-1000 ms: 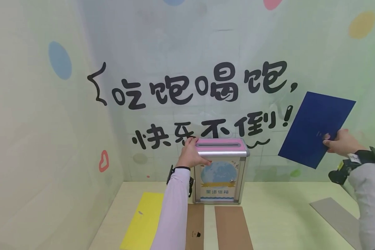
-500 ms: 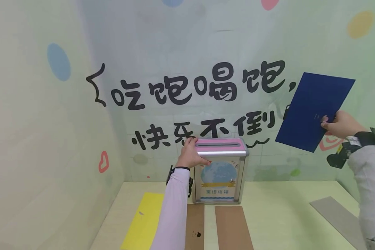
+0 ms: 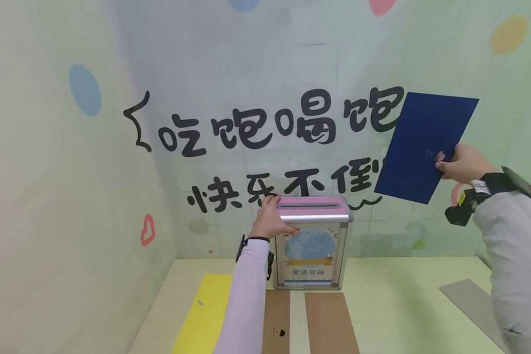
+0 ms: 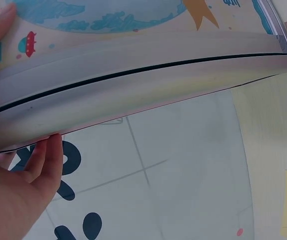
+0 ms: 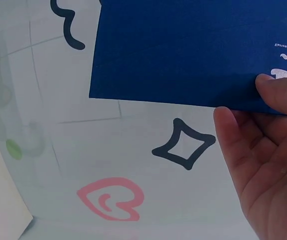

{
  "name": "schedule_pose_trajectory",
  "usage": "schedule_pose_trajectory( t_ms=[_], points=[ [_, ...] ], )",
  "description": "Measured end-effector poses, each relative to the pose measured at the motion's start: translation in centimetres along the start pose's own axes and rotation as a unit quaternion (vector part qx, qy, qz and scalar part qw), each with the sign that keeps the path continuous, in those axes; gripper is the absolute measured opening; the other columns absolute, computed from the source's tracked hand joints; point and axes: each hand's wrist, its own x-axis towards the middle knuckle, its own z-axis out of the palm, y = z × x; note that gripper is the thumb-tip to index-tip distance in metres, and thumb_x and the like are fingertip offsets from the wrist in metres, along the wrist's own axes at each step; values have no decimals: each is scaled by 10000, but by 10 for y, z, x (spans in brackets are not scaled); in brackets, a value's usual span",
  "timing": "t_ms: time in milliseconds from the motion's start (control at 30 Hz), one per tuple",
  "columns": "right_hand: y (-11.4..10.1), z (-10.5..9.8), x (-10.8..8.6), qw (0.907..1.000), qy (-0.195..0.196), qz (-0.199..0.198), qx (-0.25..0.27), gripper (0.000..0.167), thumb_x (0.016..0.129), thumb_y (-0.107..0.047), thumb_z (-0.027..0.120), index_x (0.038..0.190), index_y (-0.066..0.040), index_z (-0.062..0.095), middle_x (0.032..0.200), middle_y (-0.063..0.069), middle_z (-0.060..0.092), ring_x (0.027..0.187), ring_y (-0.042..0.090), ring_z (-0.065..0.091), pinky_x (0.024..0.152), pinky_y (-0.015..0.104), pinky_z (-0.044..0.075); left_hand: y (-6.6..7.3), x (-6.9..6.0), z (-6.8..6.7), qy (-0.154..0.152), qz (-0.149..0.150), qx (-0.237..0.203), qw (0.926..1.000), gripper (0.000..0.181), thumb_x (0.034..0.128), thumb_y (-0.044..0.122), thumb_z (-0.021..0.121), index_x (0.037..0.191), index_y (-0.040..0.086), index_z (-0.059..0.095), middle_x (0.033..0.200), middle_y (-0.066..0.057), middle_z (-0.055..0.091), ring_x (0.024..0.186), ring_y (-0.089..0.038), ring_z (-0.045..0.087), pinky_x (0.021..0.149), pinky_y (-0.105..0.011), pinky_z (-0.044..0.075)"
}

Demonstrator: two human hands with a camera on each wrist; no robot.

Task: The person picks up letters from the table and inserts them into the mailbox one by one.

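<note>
A dark blue envelope (image 3: 427,147) is pinched at its right edge between the thumb and fingers of my right hand (image 3: 466,163). It is up in the air, slightly tilted, to the right of the mailbox (image 3: 310,248) and above it. Small white print shows beside the thumb in the right wrist view. The mailbox stands upright on the table, with a pink top, a slot (image 3: 309,206) and a silver frame. My left hand (image 3: 269,221) grips its top left corner, thumb on the front and fingers over the top.
Two brown envelopes (image 3: 332,322) lie in front of the mailbox, one partly behind the left sleeve. A yellow envelope (image 3: 203,309) is on the left of the table, a grey one (image 3: 471,305) on the right. Behind rises a wall (image 3: 248,59) with black lettering.
My right hand has raised the blue envelope and then carried it leftward, closer to the mailbox. The left hand has stayed on the mailbox corner.
</note>
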Motion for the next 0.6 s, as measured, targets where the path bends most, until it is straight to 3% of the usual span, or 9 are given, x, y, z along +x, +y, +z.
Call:
schedule_pose_trajectory(
  t_ms=[300,533,600],
  points=[
    [-13,8,9,9999,8,-147,-48,300,889,-164,450,767,108,482,590,91,630,555,166,561,525,314,343,2,0,0,3,3,-71,10000,1101,470,263,898,1397,84,332,1440,-117,248,1198,-359,370,926,-456,401],
    [-34,20,22,9996,-104,-235,100,350,904,-143,442,1019,187,422,656,117,622,606,190,556,546,313,386,0,1,0,3,-7,-73,10000,1097,474,263,897,1398,88,331,1445,-112,242,1205,-354,367,928,-450,402],
    [-42,22,25,9993,-141,-319,150,335,906,-126,439,1025,186,419,635,109,612,593,188,555,549,313,397,0,2,0,-11,-17,-76,10000,1096,477,263,896,1399,91,329,1447,-111,240,1208,-354,364,928,-450,401]
  ],
)
